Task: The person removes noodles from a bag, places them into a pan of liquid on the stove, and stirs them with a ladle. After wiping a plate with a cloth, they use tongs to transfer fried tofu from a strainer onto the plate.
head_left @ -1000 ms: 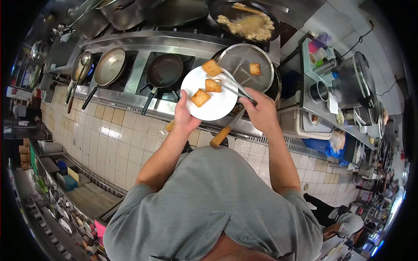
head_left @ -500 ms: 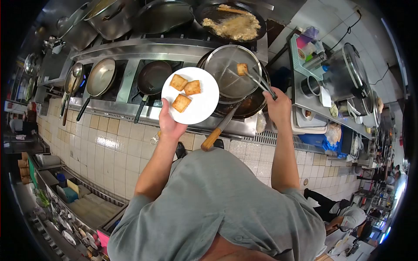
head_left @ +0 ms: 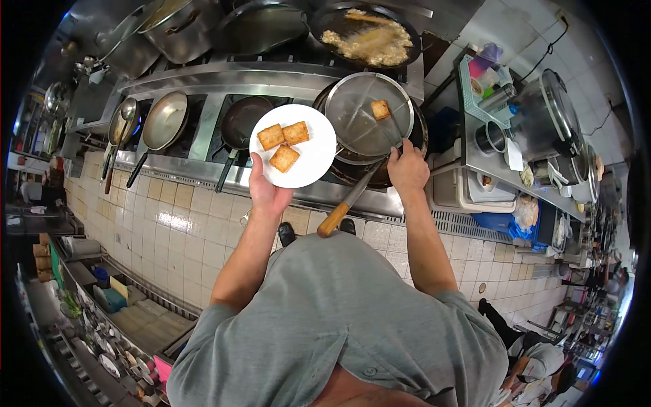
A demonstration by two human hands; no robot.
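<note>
My left hand (head_left: 268, 186) grips the lower left edge of a white plate (head_left: 315, 146), which carries three browned square pieces (head_left: 284, 158). My right hand (head_left: 408, 167) is closed on metal tongs (head_left: 393, 130), whose tips point toward a single browned square (head_left: 381, 110) in a round mesh strainer (head_left: 352, 112). Whether the tips touch that square is hard to tell. Under the strainer is a dark wok, and a wooden-handled tool (head_left: 333, 218) leans out of it toward my body.
Three pans stand at the left, the nearest a dark frying pan (head_left: 239, 125). Food fries in a wok (head_left: 369, 41) at the back. A side shelf (head_left: 489, 163) at the right holds pots and a green basket (head_left: 468, 88). A person (head_left: 542, 359) is at the lower right.
A third square has come from the tongs onto the plate. The plate has shifted left, away from the strainer, and my right hand has brought the tongs over to the square in the strainer.
</note>
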